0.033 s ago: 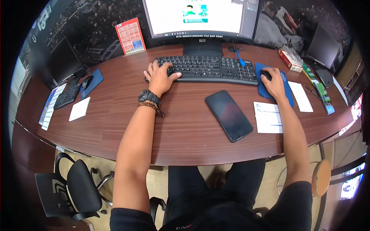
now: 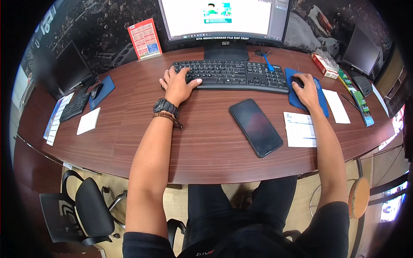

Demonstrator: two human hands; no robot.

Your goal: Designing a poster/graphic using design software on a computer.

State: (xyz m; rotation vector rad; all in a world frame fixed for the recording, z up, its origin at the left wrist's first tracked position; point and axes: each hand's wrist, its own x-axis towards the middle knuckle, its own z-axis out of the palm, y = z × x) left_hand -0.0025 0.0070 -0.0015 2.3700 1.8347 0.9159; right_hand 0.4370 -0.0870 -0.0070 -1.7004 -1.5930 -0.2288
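Note:
My left hand (image 2: 177, 86) rests on the left end of the black keyboard (image 2: 234, 76), its fingers spread over the keys and the thumb stretched to the right. A dark watch (image 2: 166, 107) and a beaded bracelet (image 2: 168, 118) circle that wrist. My right hand (image 2: 306, 91) curls over a black computer mouse (image 2: 296, 81), mostly covered by the fingers, on a blue mouse pad (image 2: 294, 99). Between my forearms lies a black smartphone (image 2: 257, 128), screen up and dark. Behind the keyboard, a monitor (image 2: 241, 31) shows a white page with a green picture.
Beside my right forearm lie a printed paper (image 2: 300, 133) and a white slip (image 2: 336, 106). A red-and-white box (image 2: 325, 66) stands farther back. A blue brush-like tool (image 2: 269, 64) touches the keyboard's back edge. At left are a calendar (image 2: 145, 39), a notepad (image 2: 89, 121) and an office chair (image 2: 92, 208).
The desk and monitor sit slightly higher in the picture. Both hands keep their places on the keyboard and the mouse.

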